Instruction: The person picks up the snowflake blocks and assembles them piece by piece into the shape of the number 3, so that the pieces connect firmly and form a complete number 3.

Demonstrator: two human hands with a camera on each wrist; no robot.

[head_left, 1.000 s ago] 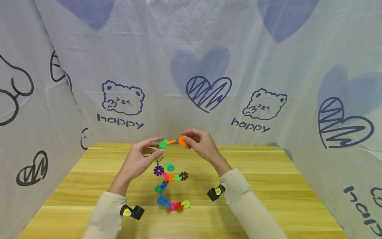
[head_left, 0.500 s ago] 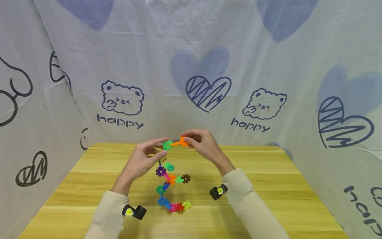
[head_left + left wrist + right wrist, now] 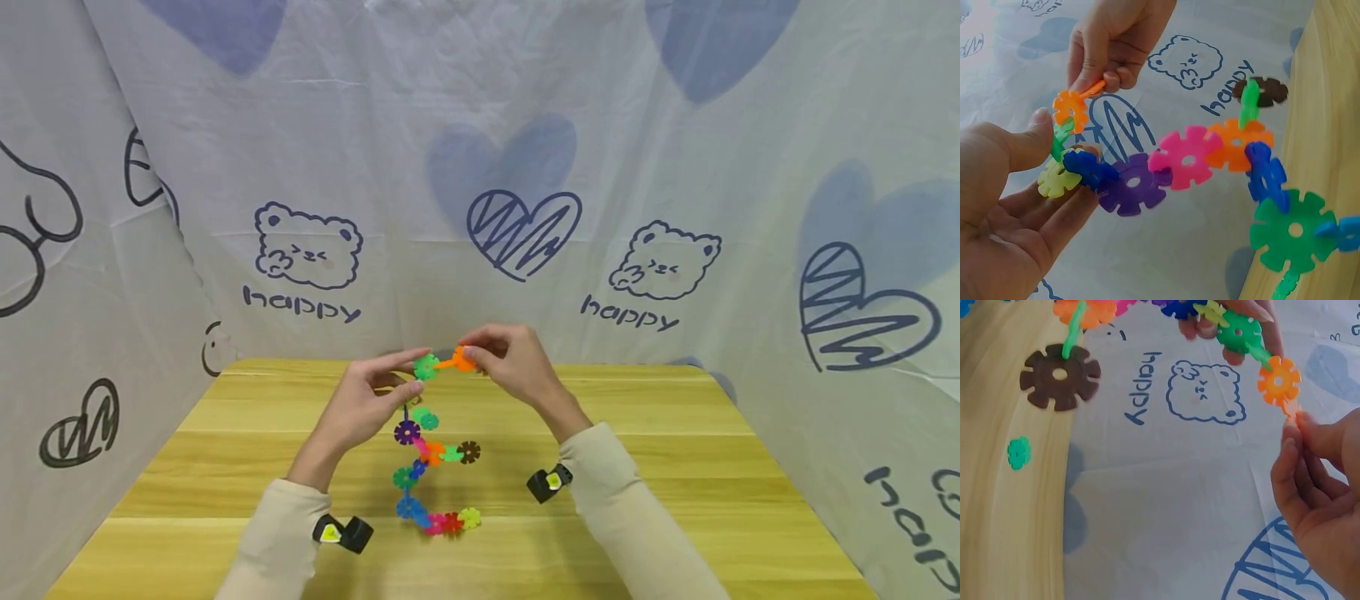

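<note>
My left hand [image 3: 363,406] holds a green snowflake disc [image 3: 427,367] between thumb and fingers, at the top end of a chain of notched plastic discs. From that disc an orange disc [image 3: 1071,111] sticks out, seen edge-on in the head view. My right hand [image 3: 519,367] pinches another orange disc [image 3: 1294,412], largely covered by the fingertips, against the first one's rim. How deeply the two slots sit together I cannot tell. Below the left hand hang yellow, blue, purple [image 3: 1134,183] and pink [image 3: 1188,157] discs, with a side branch ending in a brown disc [image 3: 1060,376].
The chain's lower part bends through blue discs [image 3: 411,507] to pink, red and yellow-green ones [image 3: 469,518] over the wooden table [image 3: 600,500]. Small green discs [image 3: 428,421] lie apart farther back. A printed cloth [image 3: 420,167] stands behind the table and on both sides.
My left hand has moved slightly right and down with the chain. The gap between the two orange discs has closed, and they now meet. My right hand has shifted only slightly.
</note>
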